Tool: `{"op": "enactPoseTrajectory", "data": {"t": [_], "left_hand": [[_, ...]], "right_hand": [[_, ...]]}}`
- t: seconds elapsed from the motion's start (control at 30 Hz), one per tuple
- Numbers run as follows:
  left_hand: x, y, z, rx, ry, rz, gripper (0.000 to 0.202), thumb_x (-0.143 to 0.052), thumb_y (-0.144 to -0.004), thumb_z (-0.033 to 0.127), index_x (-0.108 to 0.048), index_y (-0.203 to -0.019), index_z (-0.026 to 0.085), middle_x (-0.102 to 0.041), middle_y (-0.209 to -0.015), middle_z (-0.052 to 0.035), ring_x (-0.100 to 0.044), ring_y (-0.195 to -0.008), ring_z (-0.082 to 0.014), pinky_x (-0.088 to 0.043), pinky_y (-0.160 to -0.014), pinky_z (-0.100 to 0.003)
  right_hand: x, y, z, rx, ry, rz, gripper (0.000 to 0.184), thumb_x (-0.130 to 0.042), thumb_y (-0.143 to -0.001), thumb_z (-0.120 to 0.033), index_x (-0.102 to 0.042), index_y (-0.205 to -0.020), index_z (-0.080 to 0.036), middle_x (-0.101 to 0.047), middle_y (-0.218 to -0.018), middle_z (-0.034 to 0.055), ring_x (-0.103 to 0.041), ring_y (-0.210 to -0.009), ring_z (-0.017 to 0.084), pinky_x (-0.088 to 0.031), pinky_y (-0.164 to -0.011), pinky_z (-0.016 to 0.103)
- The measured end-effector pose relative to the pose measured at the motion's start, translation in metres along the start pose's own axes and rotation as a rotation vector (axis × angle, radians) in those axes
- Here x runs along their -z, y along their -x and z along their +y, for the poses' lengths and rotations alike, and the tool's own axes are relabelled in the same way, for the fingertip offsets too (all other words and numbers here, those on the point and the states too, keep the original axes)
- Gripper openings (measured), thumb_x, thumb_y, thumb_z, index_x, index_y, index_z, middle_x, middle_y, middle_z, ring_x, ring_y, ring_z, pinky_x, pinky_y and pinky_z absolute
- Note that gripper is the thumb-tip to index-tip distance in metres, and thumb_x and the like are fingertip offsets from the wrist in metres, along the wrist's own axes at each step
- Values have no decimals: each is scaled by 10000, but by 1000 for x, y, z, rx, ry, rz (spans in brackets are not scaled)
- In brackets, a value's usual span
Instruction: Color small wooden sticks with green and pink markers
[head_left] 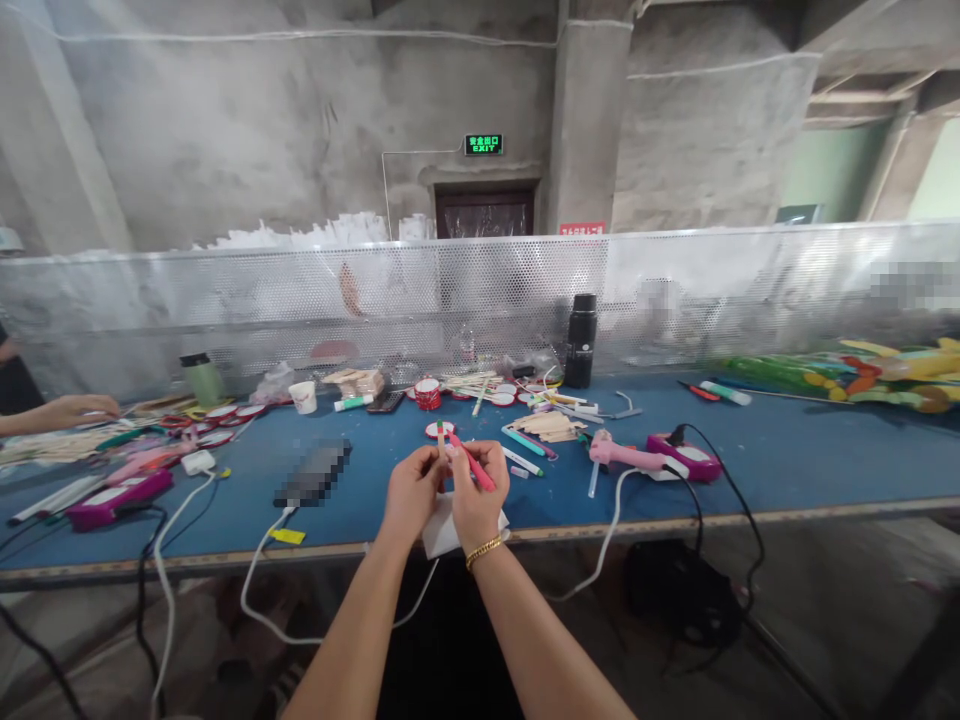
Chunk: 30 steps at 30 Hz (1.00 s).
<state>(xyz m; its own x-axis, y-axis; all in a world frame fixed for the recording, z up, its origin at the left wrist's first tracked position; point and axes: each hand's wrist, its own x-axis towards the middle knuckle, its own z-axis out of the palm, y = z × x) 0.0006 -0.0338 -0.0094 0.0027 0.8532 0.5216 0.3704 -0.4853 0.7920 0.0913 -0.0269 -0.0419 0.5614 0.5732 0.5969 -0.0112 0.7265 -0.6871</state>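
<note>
My left hand (414,490) is closed on a small wooden stick (441,436) with a green-coloured tip, held upright over the table's front edge. In my right hand (478,500), the fingers wrap round a pink marker pen (480,470), its front end close to the stick. Whether the pen touches it I cannot tell. Just beyond the fingers lies a white disc with a red rim (430,430). A white sheet (444,535) shows below my hands. To the right rest a turquoise pen (523,437), a white-and-green marker (523,461) and a pile of wooden sticks (551,427).
A pink glue gun (630,455) and purple power strip (694,462) sit right, their cables hanging off the blue table (810,470). Left are a phone (313,472), paper cup (304,397) and another person's hand (82,410). A black flask (581,345) stands behind.
</note>
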Motion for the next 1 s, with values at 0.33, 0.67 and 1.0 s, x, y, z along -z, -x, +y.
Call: {"op": "enactPoseTrajectory", "data": {"t": [0.33,0.67,1.0], "left_hand": [[-1,0,-4,11,41,-4,304,-592,-838,445,-599,-664,196,-549,-590,29,-486,-587,-131,-372,-585,-236],[-1,0,-4,5,16,-2,265,-596,-826,407,-604,-666,197,-558,-588,30,-499,-590,-135,-372,-591,-239],[1,0,-3,0,-16,0,275,-587,-846,413,-622,-676,199,-566,-586,31,-512,-594,-141,-364,-606,-251]], "right_hand": [[3,1,-5,48,38,-47,167,-594,-926,-347,-585,-824,-215,-617,-787,-2,-580,-770,178,-463,-749,326],[2,0,-10,68,58,-58,176,-598,-928,-355,-583,-812,-224,-627,-778,-5,-576,-761,184,-446,-770,339],[1,0,-11,21,60,-22,184,-597,-922,-360,-578,-803,-220,-624,-781,-1,-573,-775,184,-446,-758,328]]}}
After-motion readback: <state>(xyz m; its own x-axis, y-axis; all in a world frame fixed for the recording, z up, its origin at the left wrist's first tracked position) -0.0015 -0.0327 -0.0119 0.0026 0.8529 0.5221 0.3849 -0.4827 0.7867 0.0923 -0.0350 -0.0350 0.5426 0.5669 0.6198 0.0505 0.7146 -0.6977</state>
